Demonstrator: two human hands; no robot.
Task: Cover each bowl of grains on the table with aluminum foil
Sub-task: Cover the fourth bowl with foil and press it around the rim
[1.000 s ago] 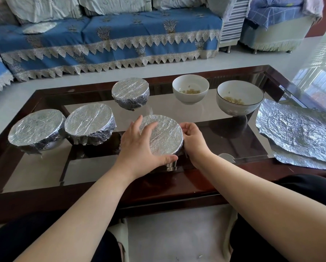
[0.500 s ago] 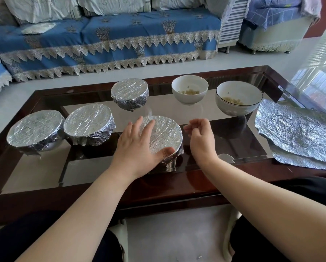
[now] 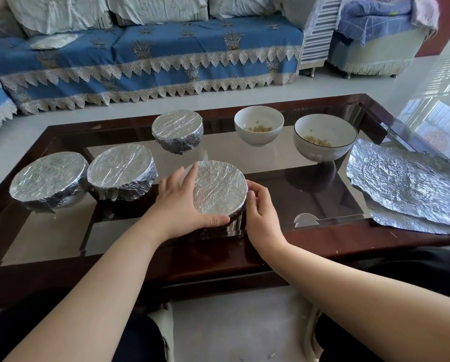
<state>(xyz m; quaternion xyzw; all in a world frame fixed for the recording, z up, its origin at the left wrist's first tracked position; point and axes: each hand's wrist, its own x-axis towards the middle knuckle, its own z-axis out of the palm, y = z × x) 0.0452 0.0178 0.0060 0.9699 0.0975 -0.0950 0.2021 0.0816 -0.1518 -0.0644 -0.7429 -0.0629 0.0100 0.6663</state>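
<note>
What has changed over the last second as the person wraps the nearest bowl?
The right hand lifted off the nearest foil-covered bowl, then returned to press its right side. The left hand stayed on the foil. The three other covered bowls, two open bowls and spare foil sheets stayed put.

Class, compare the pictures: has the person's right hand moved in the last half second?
Yes. The right hand has come back left against the side of the foil-covered bowl between the hands, closing the gap it had opened.
</note>
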